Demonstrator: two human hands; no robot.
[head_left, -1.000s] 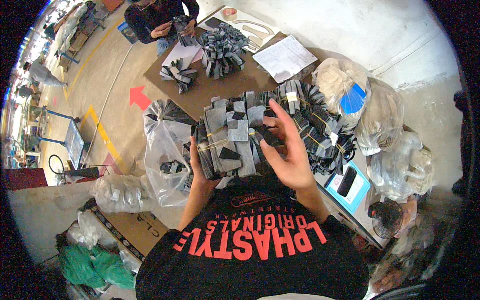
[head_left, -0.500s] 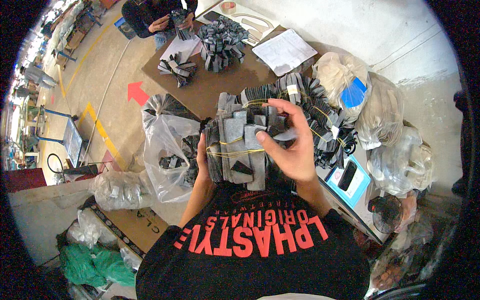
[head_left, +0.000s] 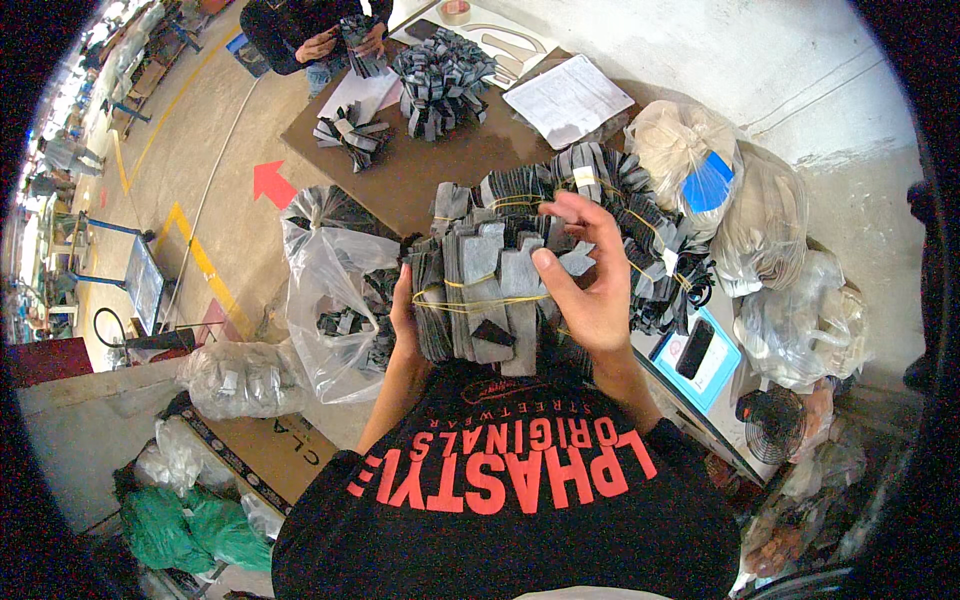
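Note:
In front of my chest is a thick bundle of grey and black fabric strips (head_left: 483,290), bound with thin yellow rubber bands (head_left: 475,303). My left hand (head_left: 404,315) grips its left side, most of the fingers hidden behind the strips. At the right side my right hand (head_left: 597,290) is open, thumb and fingers spread apart, the thumb tip close against the upper strips. Just beyond lie more banded strip bundles (head_left: 590,170), curving round to the right on the table.
Across the brown table (head_left: 400,190) are a loose strip pile (head_left: 445,80), a smaller bunch (head_left: 352,135) and a paper sheet (head_left: 568,98). Another person's hands (head_left: 340,42) hold strips there. Plastic bags flank me, one on the left (head_left: 330,340). A phone (head_left: 697,345) lies at right.
My right thumb and fingers have shifted slightly up and right, from pressing on the strips' front to beside them. The front strips have spread a little. My left hand stays in place.

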